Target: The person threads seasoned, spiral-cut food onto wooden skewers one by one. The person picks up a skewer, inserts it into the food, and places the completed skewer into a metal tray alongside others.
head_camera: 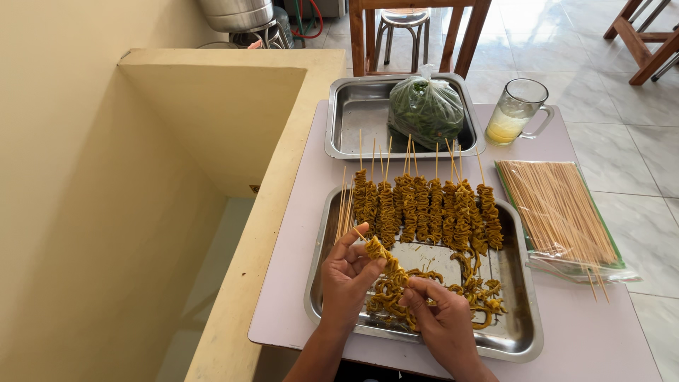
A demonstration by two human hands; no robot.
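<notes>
Left hand (346, 272) pinching a half-loaded thin wooden skewer (378, 253), right hand (438, 311) pinching yellow-brown curly strips (396, 286), near steel tray (520, 332), pale worktop (594, 332)

A single head-worn camera looks steeply down and forward over the pale lilac table (297, 297), close to the hands; farther off, the tiled floor seems slightly stretched.

— What can't you make out here?
— The skewer (378, 256) tip is buried under the left hand's fingers (351, 249). The steel pot (235, 13) at upper left is cut by the top edge, as is the stool (403, 20).
— And lower down?
— Both forearms run off the bottom edge; the wooden chair (647, 39) leaves at upper right.
</notes>
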